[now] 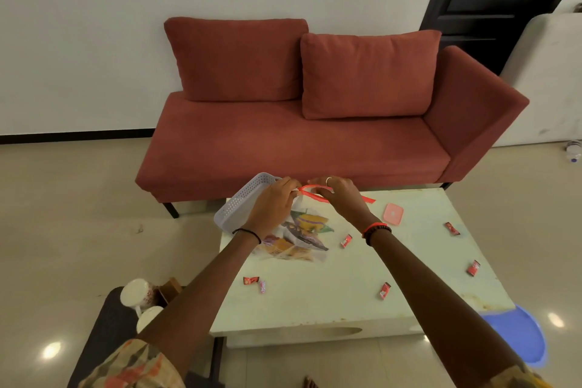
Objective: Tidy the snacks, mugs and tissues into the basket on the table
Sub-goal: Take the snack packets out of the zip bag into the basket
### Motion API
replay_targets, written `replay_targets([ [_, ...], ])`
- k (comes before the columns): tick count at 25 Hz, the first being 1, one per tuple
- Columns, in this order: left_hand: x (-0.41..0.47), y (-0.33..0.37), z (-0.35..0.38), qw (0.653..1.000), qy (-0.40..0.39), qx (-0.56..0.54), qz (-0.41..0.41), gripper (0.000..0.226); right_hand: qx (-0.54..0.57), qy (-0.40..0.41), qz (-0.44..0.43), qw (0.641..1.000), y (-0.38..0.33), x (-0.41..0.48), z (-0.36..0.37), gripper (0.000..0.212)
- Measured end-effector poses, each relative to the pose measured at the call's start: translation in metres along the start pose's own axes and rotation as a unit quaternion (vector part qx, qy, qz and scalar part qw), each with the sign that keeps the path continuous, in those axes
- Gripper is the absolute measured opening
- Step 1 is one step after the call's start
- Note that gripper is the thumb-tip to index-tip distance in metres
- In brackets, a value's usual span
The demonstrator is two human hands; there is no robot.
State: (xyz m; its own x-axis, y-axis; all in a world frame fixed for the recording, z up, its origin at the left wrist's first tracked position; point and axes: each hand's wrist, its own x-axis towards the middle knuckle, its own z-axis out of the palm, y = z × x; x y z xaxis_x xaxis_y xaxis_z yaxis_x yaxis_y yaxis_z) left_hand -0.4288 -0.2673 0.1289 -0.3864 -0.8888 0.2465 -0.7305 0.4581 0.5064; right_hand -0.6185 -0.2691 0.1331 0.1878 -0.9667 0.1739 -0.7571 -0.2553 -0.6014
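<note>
A clear plastic bag of snacks (299, 236) hangs over the pale table (346, 302), tied at its top with a red ribbon (315, 192). My left hand (274, 203) and my right hand (338, 195) both pinch that ribbon at the bag's neck, held above the table's far left part. Behind my left hand the white perforated basket (241, 201) sits tilted at the far left corner. Small red candies (346, 241) (251, 280) (385, 290) lie scattered on the table. Two white mugs (138, 293) (148, 318) stand on a dark stool at the lower left.
A pink square lid (393, 213) lies on the table's far right part. More red candies (452, 228) (473, 268) sit near the right edge. A red sofa (315, 135) stands right behind the table. A blue tub (519, 334) rests on the floor at the right.
</note>
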Motion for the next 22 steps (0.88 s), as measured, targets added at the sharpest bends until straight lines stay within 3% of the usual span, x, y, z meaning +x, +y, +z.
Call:
replay_targets([
  [3, -0.004, -0.004, 0.0, 0.999, 0.022, 0.03, 0.019, 0.021, 0.002, 0.001, 0.005, 1.0, -0.008, 0.001, 0.006, 0.022],
  [9, -0.002, -0.028, -0.015, 0.968, 0.113, 0.217, 0.057, 0.015, 0.016, 0.04, 0.024, 0.999, 0.0, -0.006, 0.001, 0.019],
  [14, 0.007, -0.036, -0.024, 0.966, 0.089, 0.236, 0.048, 0.022, 0.016, 0.042, 0.056, 0.997, 0.003, -0.008, -0.006, 0.019],
  [18, 0.006, -0.029, -0.018, 0.989, 0.077, 0.094, -0.088, 0.035, 0.047, 0.059, 0.09, 0.993, 0.002, -0.009, -0.006, 0.02],
  [20, 0.0, -0.02, -0.009, 0.979, 0.096, -0.021, -0.181, 0.034, 0.068, 0.072, 0.102, 0.99, 0.003, -0.01, -0.006, 0.021],
  [22, -0.009, -0.005, 0.007, 0.955, 0.06, -0.137, -0.257, 0.042, 0.082, 0.077, 0.103, 0.988, 0.004, -0.012, -0.004, 0.021],
])
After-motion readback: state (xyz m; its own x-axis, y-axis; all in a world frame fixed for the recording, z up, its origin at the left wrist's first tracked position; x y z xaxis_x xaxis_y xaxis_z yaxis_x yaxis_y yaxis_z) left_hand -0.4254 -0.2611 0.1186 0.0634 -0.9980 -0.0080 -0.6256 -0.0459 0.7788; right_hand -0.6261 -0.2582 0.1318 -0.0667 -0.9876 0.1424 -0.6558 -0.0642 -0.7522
